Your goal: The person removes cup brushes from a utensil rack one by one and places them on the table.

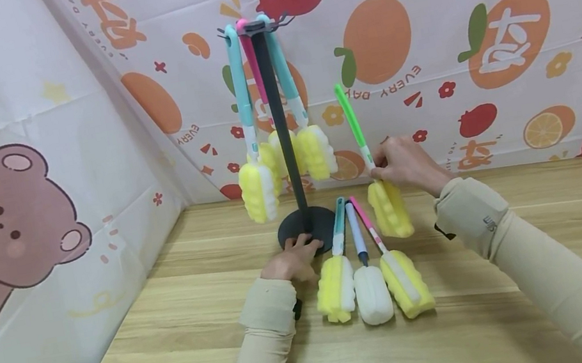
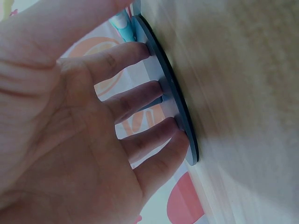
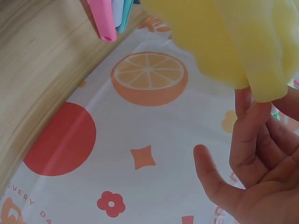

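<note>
In the head view my right hand (image 1: 406,162) holds a green-handled sponge bottle brush (image 1: 388,208) above the table by the lower part of its handle, sponge down. The right wrist view shows its yellow sponge (image 3: 219,42) beside my curled fingers, the thumb standing apart. My left hand (image 1: 291,264) rests its fingertips on the round black base of a hanging stand (image 1: 327,222). Seen in the left wrist view, those fingers (image 2: 133,95) are spread and fairly straight on the base (image 2: 180,100). Sponge brushes with teal handles (image 1: 239,77) and a pink handle (image 1: 255,71) hang from the stand's top hooks.
On the wooden table (image 1: 180,350) lie three more brushes side by side: a teal-handled one (image 1: 336,290), a white-sponged one (image 1: 373,297) and a pink-handled one (image 1: 407,283). Fruit-printed cloth (image 1: 430,40) stands behind, and a bear-printed cloth (image 1: 0,220) at the left.
</note>
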Demonstrator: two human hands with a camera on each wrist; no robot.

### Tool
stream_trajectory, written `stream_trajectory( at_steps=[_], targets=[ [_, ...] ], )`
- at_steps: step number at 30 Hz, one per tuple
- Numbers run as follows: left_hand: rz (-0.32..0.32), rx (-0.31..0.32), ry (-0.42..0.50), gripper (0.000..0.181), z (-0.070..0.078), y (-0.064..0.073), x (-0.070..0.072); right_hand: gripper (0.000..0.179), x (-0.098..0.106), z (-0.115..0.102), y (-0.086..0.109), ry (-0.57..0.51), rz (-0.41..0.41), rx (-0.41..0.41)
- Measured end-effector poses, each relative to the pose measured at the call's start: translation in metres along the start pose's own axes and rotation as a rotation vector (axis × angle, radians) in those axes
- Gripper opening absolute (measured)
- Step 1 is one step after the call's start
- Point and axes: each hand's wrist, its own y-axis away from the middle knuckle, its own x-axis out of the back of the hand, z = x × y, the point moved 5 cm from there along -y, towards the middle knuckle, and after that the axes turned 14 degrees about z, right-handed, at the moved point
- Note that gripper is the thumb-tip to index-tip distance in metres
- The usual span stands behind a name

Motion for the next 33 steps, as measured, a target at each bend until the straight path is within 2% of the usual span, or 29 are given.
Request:
stream_trajectory(
  at_steps=[33],
  targets=[
    [0.001, 0.004, -0.015, 0.072, -0.001, -0.001, 0.0, 0.012, -0.009, 0.02, 0.011, 0.002, -0.224, -0.043]
  ],
)
